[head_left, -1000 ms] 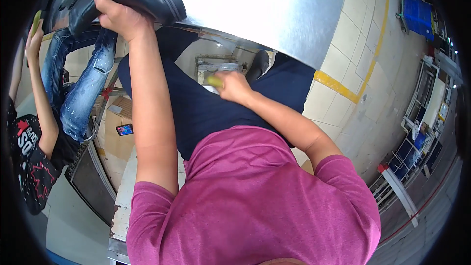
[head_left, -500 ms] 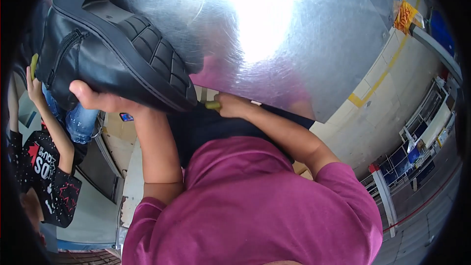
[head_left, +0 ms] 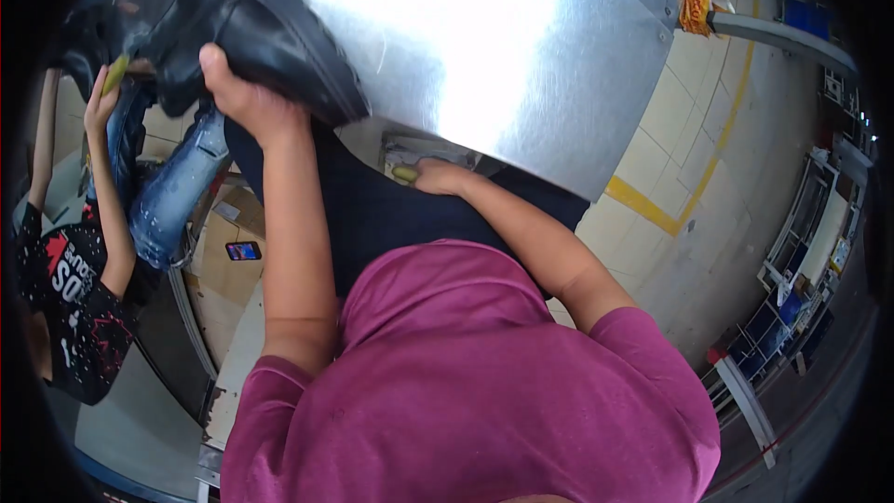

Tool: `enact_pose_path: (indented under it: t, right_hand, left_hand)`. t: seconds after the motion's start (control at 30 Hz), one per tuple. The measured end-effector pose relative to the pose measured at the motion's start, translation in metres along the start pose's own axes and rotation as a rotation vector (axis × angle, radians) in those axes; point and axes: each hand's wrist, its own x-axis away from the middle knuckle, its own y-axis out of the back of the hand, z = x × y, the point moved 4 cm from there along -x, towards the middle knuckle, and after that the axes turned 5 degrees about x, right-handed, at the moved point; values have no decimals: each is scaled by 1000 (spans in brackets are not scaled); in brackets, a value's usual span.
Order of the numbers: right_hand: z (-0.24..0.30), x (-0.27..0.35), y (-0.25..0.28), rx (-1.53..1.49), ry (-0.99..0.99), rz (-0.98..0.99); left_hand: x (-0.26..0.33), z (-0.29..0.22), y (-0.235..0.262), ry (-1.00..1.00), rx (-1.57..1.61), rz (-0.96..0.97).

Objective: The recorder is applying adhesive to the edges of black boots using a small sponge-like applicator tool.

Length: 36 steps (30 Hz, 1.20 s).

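A black leather boot (head_left: pixel 247 33) is tipped on its side at the near left of the metal table, its toe toward the right and its dark sole facing away from me. My left hand (head_left: pixel 256 107) is closed around its upper from below, thumb up along the leather. Down by my lap, off the table's near edge, my right hand (head_left: pixel 442 177) is closed on a small yellow-green block (head_left: pixel 404 173), whose end sticks out past the fingers. The block's material cannot be made out.
The shiny metal table (head_left: pixel 521 84) reflects a strong glare. At the left a co-worker's hand (head_left: pixel 101 102) holds a similar yellow-green piece beside another black boot (head_left: pixel 84 47). A phone (head_left: pixel 243 251) lies on cardboard below. A metal rail (head_left: pixel 782 33) juts out at the right.
My left hand and the boot have moved farther from me, and the boot has rolled so less of its sole shows. The view has shifted. My right hand keeps its hold low down.
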Motion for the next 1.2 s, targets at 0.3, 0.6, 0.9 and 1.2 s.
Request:
enact_pose_path:
  t: [0.3, 0.6, 0.9, 1.2]
  right_hand:
    - [24, 33, -20, 32, 187, -181]
    - [8, 17, -23, 103, 289, -98]
    - [-40, -7, -22, -113, 357, -29]
    - [-10, 29, -48, 132, 210, -335]
  left_hand:
    - [-8, -17, 7, -136, -25, -92]
    - [2, -10, 19, -20, -58, -145]
    - [18, 0, -1, 50, -73, -171]
    - [37, -14, 12, 16, 41, -70]
